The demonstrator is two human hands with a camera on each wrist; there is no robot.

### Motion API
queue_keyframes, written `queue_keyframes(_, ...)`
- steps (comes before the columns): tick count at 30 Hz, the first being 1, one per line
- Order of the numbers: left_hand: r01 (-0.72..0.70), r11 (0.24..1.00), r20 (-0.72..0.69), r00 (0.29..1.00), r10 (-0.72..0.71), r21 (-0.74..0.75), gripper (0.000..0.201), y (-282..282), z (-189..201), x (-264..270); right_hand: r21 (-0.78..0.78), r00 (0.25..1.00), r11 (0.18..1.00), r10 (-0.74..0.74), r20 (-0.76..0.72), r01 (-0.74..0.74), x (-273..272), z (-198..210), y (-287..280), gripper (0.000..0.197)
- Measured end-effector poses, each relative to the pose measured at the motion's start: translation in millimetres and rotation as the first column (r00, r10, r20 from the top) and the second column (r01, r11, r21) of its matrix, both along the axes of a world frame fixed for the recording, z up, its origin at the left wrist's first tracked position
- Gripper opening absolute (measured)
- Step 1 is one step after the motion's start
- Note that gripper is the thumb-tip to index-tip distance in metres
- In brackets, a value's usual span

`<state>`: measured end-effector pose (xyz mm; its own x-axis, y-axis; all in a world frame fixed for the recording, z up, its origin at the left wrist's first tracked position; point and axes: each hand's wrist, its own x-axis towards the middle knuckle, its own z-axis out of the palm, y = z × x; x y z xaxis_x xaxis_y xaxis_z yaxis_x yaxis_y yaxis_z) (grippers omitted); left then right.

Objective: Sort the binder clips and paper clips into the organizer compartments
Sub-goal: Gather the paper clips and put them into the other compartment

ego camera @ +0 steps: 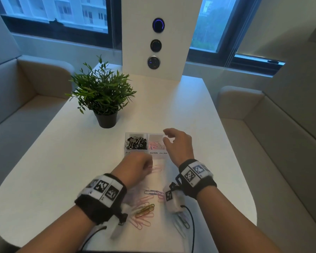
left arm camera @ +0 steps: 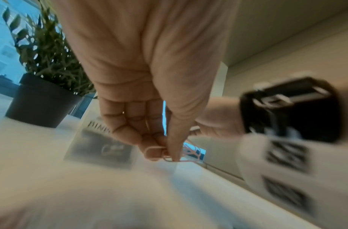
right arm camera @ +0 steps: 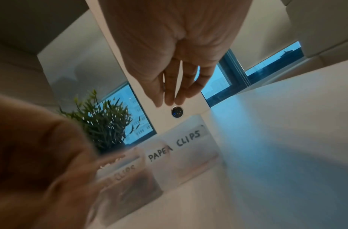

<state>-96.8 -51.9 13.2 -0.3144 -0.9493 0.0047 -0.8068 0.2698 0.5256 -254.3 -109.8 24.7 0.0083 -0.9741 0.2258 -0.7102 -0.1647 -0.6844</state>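
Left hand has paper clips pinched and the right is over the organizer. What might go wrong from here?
1. The left hand pinches several pink paper clips only at the fingertips; one may slip out before reaching the organizer.
2. The binder clip compartment sits directly beside the paper clip compartment, so clips may land in the wrong one.
3. The right hand hovers over the paper clip side and may block the drop.

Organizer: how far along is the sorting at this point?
Binder clips fill the organizer's left compartment; none show on the table. Pink paper clips sit in the right one. The left hand pinches a pink paper clip; the right hand is empty. Loose paper clips remain.
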Motion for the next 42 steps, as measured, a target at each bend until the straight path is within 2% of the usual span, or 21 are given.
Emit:
queue_keyframes(3,-0.061,0.994,-0.001,0.998,0.061,-0.093,0.008,-19.1,23.7,-2.6,-0.026,0.998,0.999,-0.046,0.041,0.047,-19.8,-3.7,21.0,0.023)
queue_keyframes(6,-0.102,0.988,0.085,0.990,0.112,-0.117,0.004,-50.7,40.9,-13.3,0.070,1.000,0.997,-0.013,-0.006,0.013,-43.7,-9.0,46.2,0.020)
queue_keyframes(8,-0.102,0.990,0.171,0.978,0.117,-0.095,0.008,-69.8,45.2,-23.1,0.197,0.997,0.979,0.063,-0.053,-0.051,-56.1,-9.8,62.3,0.020)
queue_keyframes(10,-0.090,0.995,0.264,0.960,0.097,-0.039,0.016,-79.6,44.5,-33.0,0.346,0.980,0.930,0.170,-0.105,-0.124,-62.0,-12.1,77.3,0.031)
queue_keyframes(12,-0.072,0.997,0.338,0.939,0.065,0.006,0.023,-81.4,41.5,-40.5,0.427,0.946,0.890,0.263,-0.191,-0.161,-61.4,-18.5,87.6,0.040)
queue_keyframes(15,-0.021,1.000,0.357,0.934,0.023,-0.009,0.027,-77.9,37.5,-44.7,0.447,0.897,0.883,0.306,-0.318,-0.142,-55.8,-29.2,95.3,0.033)
queue_keyframes(17,0.002,0.999,0.320,0.947,0.012,-0.043,0.032,-65.5,35.7,-42.7,0.431,0.872,0.895,0.301,-0.385,-0.118,-51.2,-33.8,96.2,0.025)
queue_keyframes(20,0.075,0.997,0.274,0.959,-0.075,0.011,0.033,-29.9,25.5,-33.8,0.376,0.859,0.922,0.265,-0.438,-0.093,-43.8,-37.0,96.0,0.019)
queue_keyframes(24,0.164,0.976,0.360,0.910,-0.207,0.145,0.025,13.7,-0.9,-25.7,0.328,0.890,0.942,0.211,-0.404,-0.074,-41.1,-38.0,94.6,0.018)
queue_keyframes(29,0.161,0.983,0.443,0.878,-0.181,0.084,0.021,17.6,-22.1,-30.0,0.316,0.940,0.947,0.157,-0.302,-0.057,-42.2,-42.0,93.1,0.010)
queue_keyframes(33,0.138,0.987,0.387,0.908,-0.161,0.087,0.019,15.4,-25.2,-29.4,0.320,0.961,0.945,0.143,-0.235,-0.062,-43.1,-46.1,89.2,0.008)
queue_keyframes(38,0.171,0.985,0.433,0.885,-0.169,0.034,0.019,15.5,-27.5,-29.1,0.297,0.943,0.951,0.171,-0.284,-0.083,-42.2,-44.4,86.2,0.013)
queue_keyframes(42,0.183,0.982,0.448,0.874,-0.187,0.054,0.009,15.0,-29.3,-27.2,0.309,0.960,0.947,0.166,-0.227,-0.091,-46.0,-46.1,82.4,0.013)
